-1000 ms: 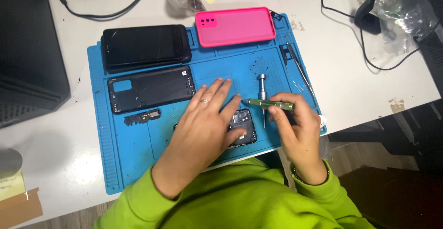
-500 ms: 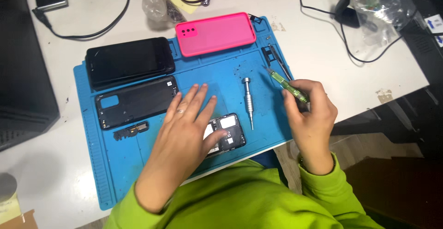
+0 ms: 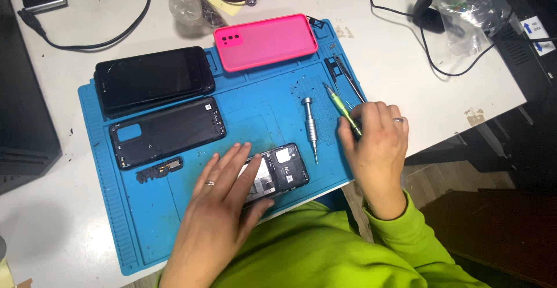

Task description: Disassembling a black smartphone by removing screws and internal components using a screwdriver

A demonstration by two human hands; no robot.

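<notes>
left hand [image 3: 223,204] fingers spread flat, pinning the opened phone [image 3: 278,175] at the blue mat [image 3: 145,230] near edge | right hand [image 3: 377,148] pinching a green tool [image 3: 342,109] over the mat's right edge | silver screwdriver [image 3: 310,126] beyond phone; black back cover [image 3: 167,131] left; pink case [image 3: 266,41] at mat's far edge

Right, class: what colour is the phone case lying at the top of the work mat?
Bright pink: the phone case on the blue work mat, seen in the head view.

– What is the furniture here?
– A white table [image 3: 406,50] under even light, its right corner scuffed.
– And below it?
– Brown floor [image 3: 493,224], possibly wood; it sits too dark to tell.
</notes>
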